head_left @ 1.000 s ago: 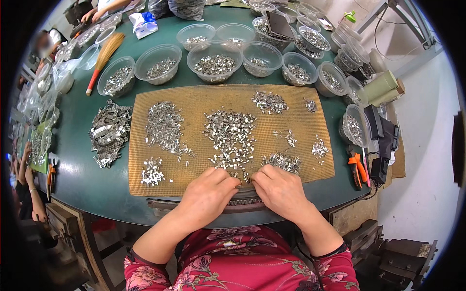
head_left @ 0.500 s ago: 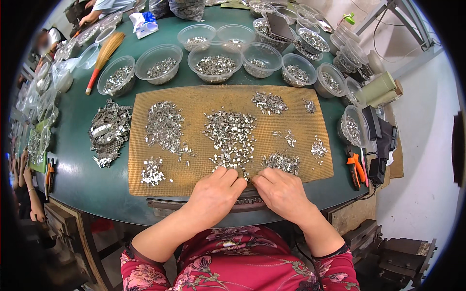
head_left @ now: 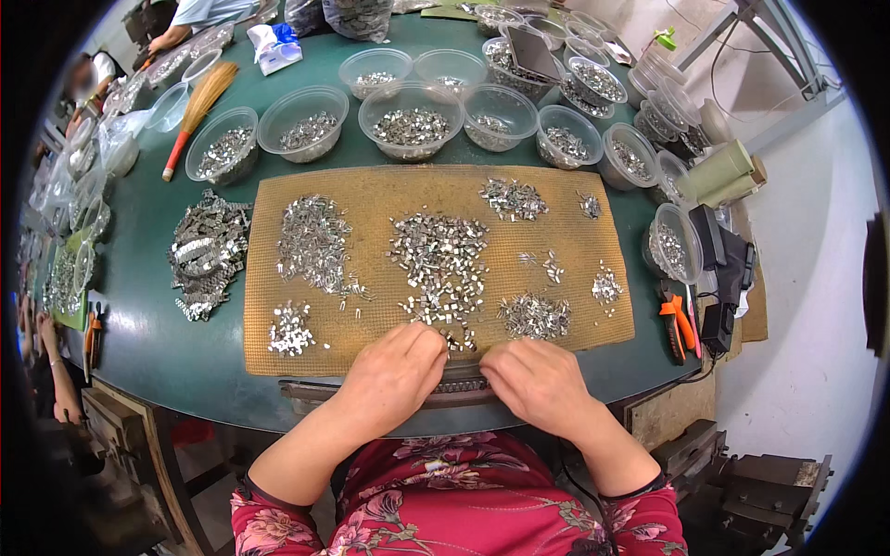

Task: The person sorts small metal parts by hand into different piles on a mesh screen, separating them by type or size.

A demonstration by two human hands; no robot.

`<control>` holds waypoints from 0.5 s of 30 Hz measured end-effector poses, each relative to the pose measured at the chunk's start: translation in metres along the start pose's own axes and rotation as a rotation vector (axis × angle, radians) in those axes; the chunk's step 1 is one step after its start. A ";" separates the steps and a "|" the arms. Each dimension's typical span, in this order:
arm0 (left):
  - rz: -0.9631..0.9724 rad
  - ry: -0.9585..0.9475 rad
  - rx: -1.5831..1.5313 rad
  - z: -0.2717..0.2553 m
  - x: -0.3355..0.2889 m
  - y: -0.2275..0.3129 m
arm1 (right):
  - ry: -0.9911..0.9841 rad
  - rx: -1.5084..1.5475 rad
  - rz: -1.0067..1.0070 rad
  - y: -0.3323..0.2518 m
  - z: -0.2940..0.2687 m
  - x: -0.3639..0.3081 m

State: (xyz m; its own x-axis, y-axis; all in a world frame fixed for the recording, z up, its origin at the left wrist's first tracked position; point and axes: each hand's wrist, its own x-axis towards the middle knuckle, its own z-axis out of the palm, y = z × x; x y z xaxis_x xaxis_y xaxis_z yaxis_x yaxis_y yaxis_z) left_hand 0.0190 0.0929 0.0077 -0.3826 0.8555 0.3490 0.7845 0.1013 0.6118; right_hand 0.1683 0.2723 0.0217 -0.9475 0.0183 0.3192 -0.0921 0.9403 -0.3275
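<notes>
Both hands work over a dark narrow bar (head_left: 306, 393) at the table's front edge, where a row of small metal pieces shows between them. My left hand (head_left: 394, 375) is closed, fingertips curled down at the bar's middle; what they pinch is hidden. Just to its right, my right hand (head_left: 536, 378) is also closed, thumb and fingers bent toward the same row, their contents too small to make out. Directly beyond lies a pile of small silvery metal pieces (head_left: 436, 264) on the tan textured mat (head_left: 371, 185). A heap of thin metal bits (head_left: 535, 315) lies beyond my right hand.
More small piles, including a large left one (head_left: 313, 243), cover the mat. Linked metal bands (head_left: 206, 255) lie left of it. Clear plastic bowls (head_left: 411, 120) of metal parts line the far side. Orange-handled pliers (head_left: 681, 324) lie right; a red-handled brush (head_left: 197, 111) lies far left.
My left hand has drawn slightly left and nearer to me, and my right hand has come a little nearer. The gap between them is wider, showing more of the bar.
</notes>
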 end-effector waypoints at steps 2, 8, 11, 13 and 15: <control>-0.012 0.004 -0.027 -0.001 -0.004 -0.002 | 0.001 0.113 -0.032 -0.007 -0.003 -0.002; -0.084 0.016 -0.103 -0.002 -0.014 -0.002 | -0.007 0.086 -0.028 -0.016 0.000 -0.007; -0.096 0.028 -0.133 -0.004 -0.017 0.000 | -0.017 0.130 -0.003 -0.014 -0.002 -0.005; -0.092 0.032 -0.135 -0.005 -0.019 0.001 | 0.011 0.096 0.052 -0.009 0.004 -0.005; -0.087 0.011 -0.162 -0.005 -0.020 0.002 | 0.038 0.063 0.106 -0.006 0.009 -0.002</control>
State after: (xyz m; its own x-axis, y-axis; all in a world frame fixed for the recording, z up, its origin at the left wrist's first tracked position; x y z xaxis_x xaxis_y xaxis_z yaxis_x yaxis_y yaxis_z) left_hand 0.0252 0.0731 0.0055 -0.4516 0.8416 0.2964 0.6594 0.0909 0.7463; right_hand 0.1679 0.2639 0.0147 -0.9406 0.1303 0.3134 -0.0127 0.9092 -0.4162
